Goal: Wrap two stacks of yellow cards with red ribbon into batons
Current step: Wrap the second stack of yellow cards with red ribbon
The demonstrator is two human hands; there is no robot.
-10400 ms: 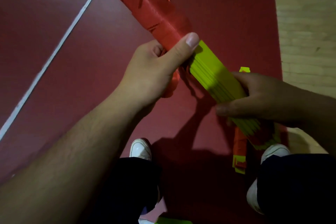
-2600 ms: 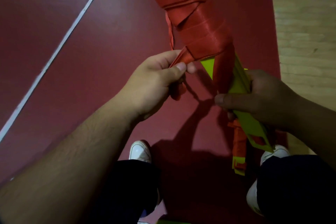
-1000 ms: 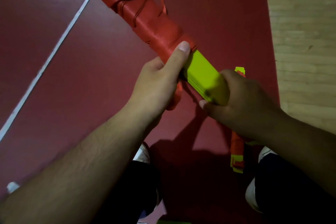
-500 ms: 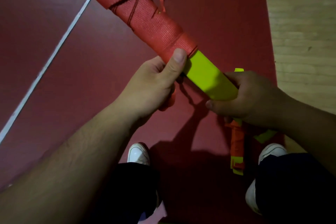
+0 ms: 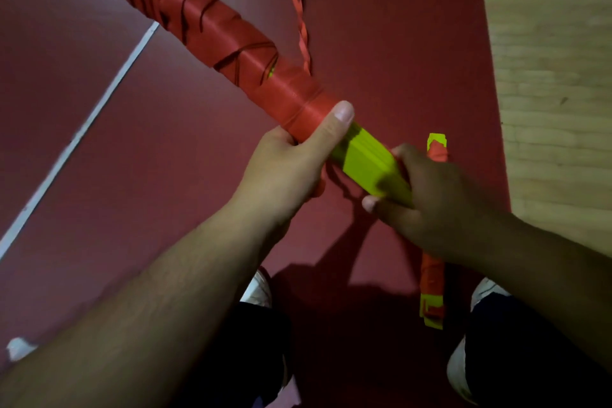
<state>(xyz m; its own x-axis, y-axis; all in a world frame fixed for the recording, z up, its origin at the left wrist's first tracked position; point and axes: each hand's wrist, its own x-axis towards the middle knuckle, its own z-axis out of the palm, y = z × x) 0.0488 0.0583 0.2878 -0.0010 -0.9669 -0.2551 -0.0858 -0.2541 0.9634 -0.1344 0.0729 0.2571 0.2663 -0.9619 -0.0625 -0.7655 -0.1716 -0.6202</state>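
Two hands hold one long baton point(image 5: 212, 40) between them, raised above a dark red mat point(image 5: 381, 26). The left hand point(image 5: 291, 169) is wrapped round the baton at the edge of its ribbon point(image 5: 298, 99), thumb laid flat across the last red turn and fingers curled underneath. Beyond that hand, up and to its left, the ribbon covers the baton in overlapping turns, tight near the thumb and looser farther out, where dark gaps show between the bands. A thin twisted tail point(image 5: 299, 20) of ribbon trails away behind the baton, above the left thumb. Between the hands the cards point(image 5: 367, 166) lie bare, a yellow-green stack seen on its flat face and layered edge. The right hand point(image 5: 430, 202) is closed over the near end of that stack, thumb tip showing at its lower side and fingers over the top, so the end itself is hidden. Just beyond and below the right hand a second baton point(image 5: 433, 278) lies on the mat, red-wrapped in the middle with yellow showing at both ends; the hand covers most of its length. A white line point(image 5: 99, 109) crosses the mat left of the left arm, and pale wood floor point(image 5: 546, 76) begins right of the right hand. Below the forearms are dark trouser legs and white shoes point(image 5: 260, 288).
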